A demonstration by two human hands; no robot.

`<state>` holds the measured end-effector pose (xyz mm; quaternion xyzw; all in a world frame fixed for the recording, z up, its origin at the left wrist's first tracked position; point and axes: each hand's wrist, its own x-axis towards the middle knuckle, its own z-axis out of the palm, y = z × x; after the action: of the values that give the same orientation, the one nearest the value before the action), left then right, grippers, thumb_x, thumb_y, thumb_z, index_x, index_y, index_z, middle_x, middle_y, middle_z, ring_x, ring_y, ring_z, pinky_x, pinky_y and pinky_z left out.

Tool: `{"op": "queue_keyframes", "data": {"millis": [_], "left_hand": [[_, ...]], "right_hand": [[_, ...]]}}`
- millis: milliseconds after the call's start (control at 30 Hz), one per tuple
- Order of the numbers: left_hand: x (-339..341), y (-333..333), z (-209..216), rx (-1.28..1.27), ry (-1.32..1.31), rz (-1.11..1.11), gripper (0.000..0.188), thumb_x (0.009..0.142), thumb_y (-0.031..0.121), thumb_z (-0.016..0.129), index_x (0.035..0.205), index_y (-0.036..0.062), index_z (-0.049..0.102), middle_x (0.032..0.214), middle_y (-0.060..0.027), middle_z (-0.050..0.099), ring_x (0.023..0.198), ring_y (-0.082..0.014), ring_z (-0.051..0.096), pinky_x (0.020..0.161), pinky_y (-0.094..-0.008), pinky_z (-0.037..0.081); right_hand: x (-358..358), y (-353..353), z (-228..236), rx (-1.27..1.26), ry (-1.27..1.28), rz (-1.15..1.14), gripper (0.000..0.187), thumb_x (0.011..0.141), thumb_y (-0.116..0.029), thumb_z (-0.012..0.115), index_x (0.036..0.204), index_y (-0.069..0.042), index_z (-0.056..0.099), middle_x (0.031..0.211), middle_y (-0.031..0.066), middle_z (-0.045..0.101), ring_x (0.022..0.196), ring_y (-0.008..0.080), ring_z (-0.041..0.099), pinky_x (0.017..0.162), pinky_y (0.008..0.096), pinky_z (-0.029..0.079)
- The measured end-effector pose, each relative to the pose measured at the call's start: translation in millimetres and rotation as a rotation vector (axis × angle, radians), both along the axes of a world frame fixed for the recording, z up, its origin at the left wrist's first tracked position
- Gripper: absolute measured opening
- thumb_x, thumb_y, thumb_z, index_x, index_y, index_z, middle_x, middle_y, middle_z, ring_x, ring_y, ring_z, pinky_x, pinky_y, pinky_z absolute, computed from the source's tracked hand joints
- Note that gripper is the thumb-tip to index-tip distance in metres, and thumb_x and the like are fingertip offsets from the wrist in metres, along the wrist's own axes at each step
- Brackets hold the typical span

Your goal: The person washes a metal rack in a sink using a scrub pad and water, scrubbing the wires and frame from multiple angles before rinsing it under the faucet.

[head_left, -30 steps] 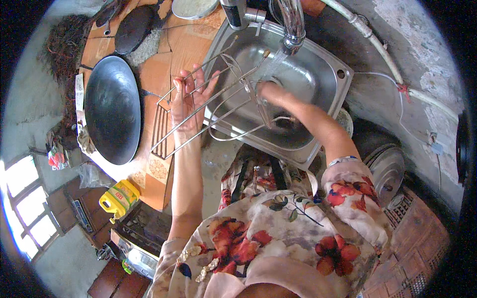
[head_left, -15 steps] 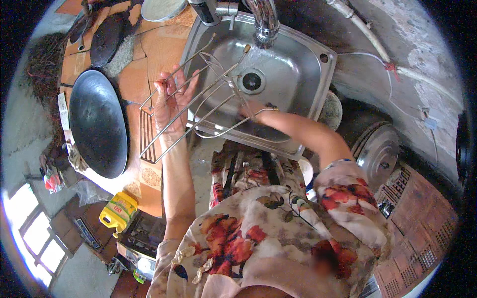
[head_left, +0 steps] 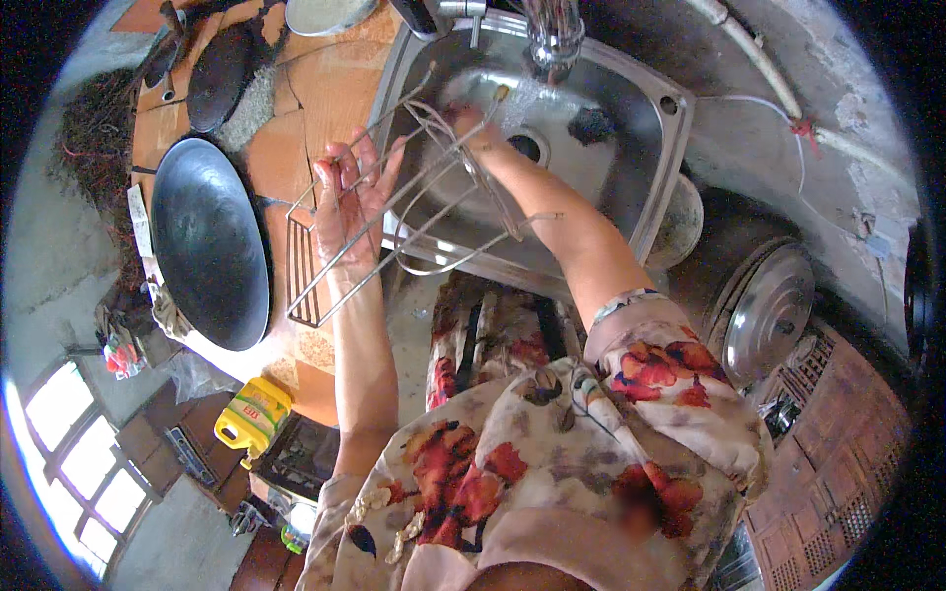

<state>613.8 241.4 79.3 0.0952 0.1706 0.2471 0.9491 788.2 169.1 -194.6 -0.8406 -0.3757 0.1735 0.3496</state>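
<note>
A wire rack [head_left: 311, 307] with long bare rods and a slatted end stands tilted across the left side of the sink [head_left: 645, 212]. My left hand [head_left: 357, 192], palm up with fingers curled, grips it by its left part over the counter's edge. My right hand [head_left: 473, 128] is inside the basin, behind the rack's far rods, smeared by motion; its fingers do not show clearly. A dark, rough-looking clump [head_left: 592, 125] lies on the basin floor to the right of the drain [head_left: 527, 148]. Under the tap [head_left: 554, 44] the metal looks wet.
Left of the rack, a large black wok [head_left: 210, 246] rests on the tiled counter [head_left: 350, 74]. A yellow jug [head_left: 253, 416] is below the counter's near corner. Right of the sink are a pot with a metal lid [head_left: 774, 310] and a wall pipe [head_left: 754, 59].
My right hand has moved away from me and left, deeper into the basin. The dark clump now shows right of the drain. The rack stays in my left hand; the whole view has shifted slightly.
</note>
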Motion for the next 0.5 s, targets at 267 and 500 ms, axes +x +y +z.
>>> {"op": "queue_keyframes", "data": {"millis": [267, 500], "left_hand": [[-9.2, 5.3, -8.4, -0.179, -0.065, 0.015, 0.012, 0.083, 0.014, 0.065, 0.093, 0.0076, 0.062, 0.103, -0.0051, 0.065, 0.123, -0.0285, 0.048, 0.110, -0.0650, 0.017], [2.9, 0.3, -9.8, -0.112, -0.049, -0.007, 0.016, 0.084, 0.019, 0.065, 0.094, 0.0066, 0.063, 0.101, -0.0041, 0.066, 0.120, -0.0278, 0.050, 0.111, -0.0627, 0.017]], "right_hand": [[-47.1, -167.2, 69.4, -0.573, 0.320, 0.494, 0.020, 0.085, -0.016, 0.054, 0.100, -0.007, 0.064, 0.097, 0.0184, 0.063, 0.090, 0.0326, 0.060, 0.078, 0.0438, 0.047], [-111.2, -150.0, 140.0, 0.106, 0.420, 0.403, 0.030, 0.084, -0.020, 0.053, 0.109, -0.005, 0.057, 0.094, 0.0191, 0.064, 0.086, 0.0362, 0.063, 0.074, 0.0459, 0.050]]}}
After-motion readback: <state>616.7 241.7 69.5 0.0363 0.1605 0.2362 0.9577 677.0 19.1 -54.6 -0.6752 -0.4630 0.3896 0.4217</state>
